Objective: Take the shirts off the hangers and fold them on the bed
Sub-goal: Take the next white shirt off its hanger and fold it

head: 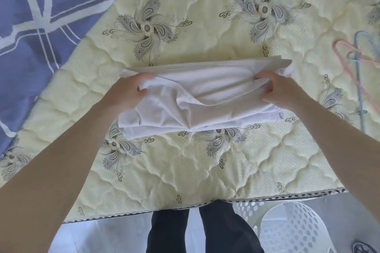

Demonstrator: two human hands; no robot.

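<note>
Left grip [131, 90] and right grip [281, 88] each clench one end of the white shirt [205, 96]. It lies partly folded on the bed [185, 170], its long axis running side to side between them, equally near both.

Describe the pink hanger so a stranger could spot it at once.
Start at the pale yellow quilted mattress and go to its right side, beyond the white shirt. Two hangers lie overlapping there; the pink hanger is the thin rosy one, not the grey-blue hanger beside it.
</note>
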